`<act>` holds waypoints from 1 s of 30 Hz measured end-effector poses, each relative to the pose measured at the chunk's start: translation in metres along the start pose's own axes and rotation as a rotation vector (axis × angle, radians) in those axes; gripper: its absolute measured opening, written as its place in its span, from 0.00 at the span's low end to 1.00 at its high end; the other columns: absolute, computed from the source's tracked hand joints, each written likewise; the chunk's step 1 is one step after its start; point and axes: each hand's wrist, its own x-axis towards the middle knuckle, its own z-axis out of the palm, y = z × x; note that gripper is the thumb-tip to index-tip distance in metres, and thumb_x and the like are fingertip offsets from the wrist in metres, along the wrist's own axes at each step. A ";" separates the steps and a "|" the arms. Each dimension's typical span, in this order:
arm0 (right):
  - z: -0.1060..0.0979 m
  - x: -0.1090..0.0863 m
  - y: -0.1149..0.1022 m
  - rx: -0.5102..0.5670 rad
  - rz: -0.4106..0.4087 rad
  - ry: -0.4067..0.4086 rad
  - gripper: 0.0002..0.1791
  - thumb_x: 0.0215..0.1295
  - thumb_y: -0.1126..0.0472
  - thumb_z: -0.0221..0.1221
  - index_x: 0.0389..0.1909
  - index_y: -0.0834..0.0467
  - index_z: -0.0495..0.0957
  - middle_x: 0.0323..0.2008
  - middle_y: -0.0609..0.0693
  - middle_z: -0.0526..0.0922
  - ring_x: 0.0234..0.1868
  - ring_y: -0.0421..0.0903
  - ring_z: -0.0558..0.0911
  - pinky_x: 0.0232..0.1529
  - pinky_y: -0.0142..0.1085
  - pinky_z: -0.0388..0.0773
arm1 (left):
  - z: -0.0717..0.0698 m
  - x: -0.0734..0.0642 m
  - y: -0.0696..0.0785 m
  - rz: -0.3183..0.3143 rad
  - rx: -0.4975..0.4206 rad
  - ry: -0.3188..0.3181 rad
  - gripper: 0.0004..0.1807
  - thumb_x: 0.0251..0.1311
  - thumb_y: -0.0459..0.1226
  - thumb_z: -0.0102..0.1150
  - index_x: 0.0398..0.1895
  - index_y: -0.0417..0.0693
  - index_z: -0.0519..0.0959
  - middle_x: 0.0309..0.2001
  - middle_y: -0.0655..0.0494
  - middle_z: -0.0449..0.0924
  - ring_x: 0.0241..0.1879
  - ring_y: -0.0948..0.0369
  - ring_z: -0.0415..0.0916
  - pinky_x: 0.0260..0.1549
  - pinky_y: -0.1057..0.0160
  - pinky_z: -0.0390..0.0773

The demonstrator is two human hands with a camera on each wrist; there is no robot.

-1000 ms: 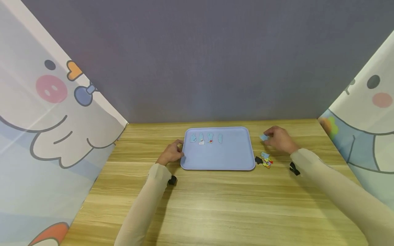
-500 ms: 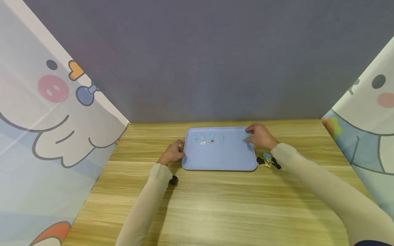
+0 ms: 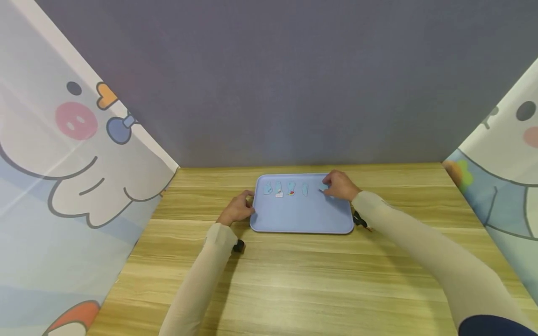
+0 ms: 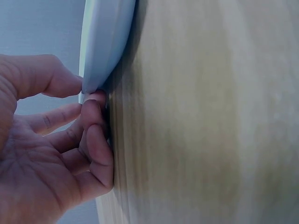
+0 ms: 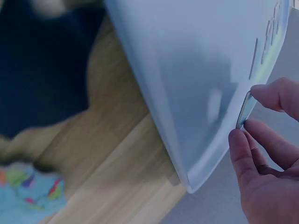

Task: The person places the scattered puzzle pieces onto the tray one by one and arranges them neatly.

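Note:
A light blue tray lies on the wooden table. At its left edge my left hand grips the rim; in the left wrist view the thumb presses the rim and curled fingers sit against its underside. Over the tray's far right part, my right hand pinches a thin light blue puzzle piece between thumb and fingertips. Several other pieces lie in a row along the far side, among them a plain blue one and one with a red patch.
Colourful loose pieces lie right of the tray, mostly hidden by my right sleeve in the head view. A black strap shows by the right cuff. A grey wall stands behind the table.
My right hand has carried the pinched puzzle piece leftward from the table right of the tray to over the tray. The left hand stays at the tray's left edge.

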 end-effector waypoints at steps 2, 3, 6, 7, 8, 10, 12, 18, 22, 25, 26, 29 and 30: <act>0.002 0.002 -0.001 0.002 0.017 -0.014 0.20 0.48 0.69 0.66 0.43 0.74 0.79 0.36 0.61 0.78 0.38 0.53 0.76 0.42 0.46 0.74 | 0.000 0.000 0.000 0.006 -0.002 0.000 0.32 0.53 0.31 0.59 0.64 0.44 0.63 0.39 0.44 0.77 0.34 0.54 0.77 0.33 0.59 0.77; 0.003 0.003 -0.001 0.001 0.026 -0.021 0.20 0.48 0.69 0.66 0.44 0.74 0.79 0.36 0.61 0.78 0.38 0.54 0.76 0.42 0.45 0.74 | 0.000 0.001 0.000 0.009 -0.002 0.001 0.32 0.53 0.31 0.59 0.63 0.44 0.63 0.38 0.44 0.78 0.34 0.54 0.77 0.33 0.59 0.77; 0.005 0.005 -0.003 0.012 0.054 -0.036 0.20 0.48 0.70 0.65 0.44 0.74 0.79 0.38 0.62 0.77 0.39 0.54 0.76 0.42 0.45 0.74 | 0.001 0.002 0.000 0.015 -0.008 0.002 0.32 0.53 0.31 0.59 0.63 0.44 0.64 0.38 0.45 0.78 0.33 0.55 0.77 0.32 0.59 0.77; 0.006 0.006 -0.003 0.012 0.059 -0.042 0.20 0.48 0.71 0.65 0.44 0.74 0.79 0.39 0.62 0.77 0.40 0.55 0.76 0.42 0.46 0.74 | 0.000 0.002 0.000 0.014 -0.010 0.003 0.31 0.53 0.31 0.59 0.63 0.44 0.64 0.38 0.45 0.78 0.33 0.55 0.77 0.32 0.59 0.77; 0.007 0.007 -0.003 0.011 0.057 -0.047 0.20 0.48 0.71 0.65 0.44 0.74 0.78 0.39 0.62 0.77 0.40 0.55 0.76 0.43 0.46 0.74 | 0.000 0.002 0.000 0.014 -0.011 0.002 0.31 0.53 0.31 0.59 0.63 0.44 0.64 0.37 0.45 0.78 0.33 0.55 0.77 0.32 0.59 0.77; 0.009 0.008 -0.002 0.009 0.056 -0.054 0.20 0.48 0.71 0.64 0.44 0.74 0.78 0.39 0.62 0.77 0.40 0.55 0.76 0.43 0.46 0.74 | 0.000 0.002 0.000 0.015 -0.010 -0.001 0.31 0.53 0.31 0.59 0.63 0.44 0.64 0.37 0.46 0.77 0.33 0.55 0.77 0.32 0.59 0.77; 0.011 0.009 -0.001 0.004 0.043 -0.059 0.20 0.47 0.72 0.64 0.44 0.75 0.78 0.38 0.62 0.77 0.41 0.55 0.76 0.44 0.46 0.74 | 0.000 0.002 0.001 0.016 -0.008 0.000 0.31 0.53 0.31 0.59 0.63 0.44 0.64 0.37 0.45 0.78 0.33 0.55 0.77 0.32 0.59 0.77; 0.015 0.011 -0.003 0.004 0.037 -0.066 0.20 0.49 0.72 0.63 0.45 0.74 0.78 0.41 0.63 0.78 0.45 0.58 0.76 0.47 0.47 0.73 | -0.001 0.001 0.002 0.017 0.020 0.007 0.31 0.53 0.31 0.59 0.63 0.44 0.64 0.38 0.46 0.77 0.33 0.55 0.76 0.32 0.60 0.77; 0.015 0.011 -0.005 0.017 0.052 -0.081 0.19 0.51 0.72 0.63 0.46 0.73 0.78 0.44 0.64 0.77 0.47 0.58 0.76 0.48 0.48 0.72 | -0.001 0.001 0.003 0.010 0.027 0.009 0.31 0.53 0.31 0.60 0.63 0.45 0.65 0.38 0.46 0.77 0.34 0.55 0.76 0.33 0.60 0.77; 0.013 0.009 -0.005 0.031 0.041 -0.070 0.19 0.50 0.71 0.63 0.46 0.73 0.78 0.44 0.64 0.77 0.47 0.59 0.76 0.49 0.48 0.72 | -0.001 0.000 0.003 0.007 0.024 0.009 0.31 0.53 0.30 0.60 0.63 0.45 0.64 0.38 0.46 0.77 0.34 0.55 0.76 0.33 0.60 0.77; 0.012 0.009 -0.005 0.035 0.034 -0.064 0.19 0.50 0.71 0.63 0.46 0.73 0.78 0.44 0.64 0.77 0.47 0.59 0.76 0.49 0.49 0.72 | -0.001 0.000 0.003 0.006 0.022 0.009 0.31 0.53 0.30 0.60 0.63 0.45 0.64 0.38 0.46 0.77 0.34 0.55 0.76 0.33 0.60 0.77; 0.008 0.005 -0.001 0.036 0.005 -0.046 0.19 0.49 0.70 0.64 0.45 0.72 0.79 0.43 0.63 0.77 0.46 0.58 0.76 0.48 0.49 0.72 | -0.001 0.000 0.002 0.006 0.025 0.007 0.31 0.53 0.30 0.60 0.63 0.44 0.64 0.38 0.46 0.77 0.34 0.55 0.76 0.33 0.60 0.77; 0.006 0.003 0.001 0.028 -0.005 -0.041 0.19 0.49 0.69 0.64 0.45 0.71 0.80 0.43 0.62 0.77 0.46 0.58 0.76 0.48 0.48 0.72 | -0.001 0.000 0.002 0.006 0.024 0.006 0.31 0.53 0.30 0.60 0.63 0.44 0.64 0.38 0.46 0.77 0.34 0.55 0.76 0.33 0.60 0.77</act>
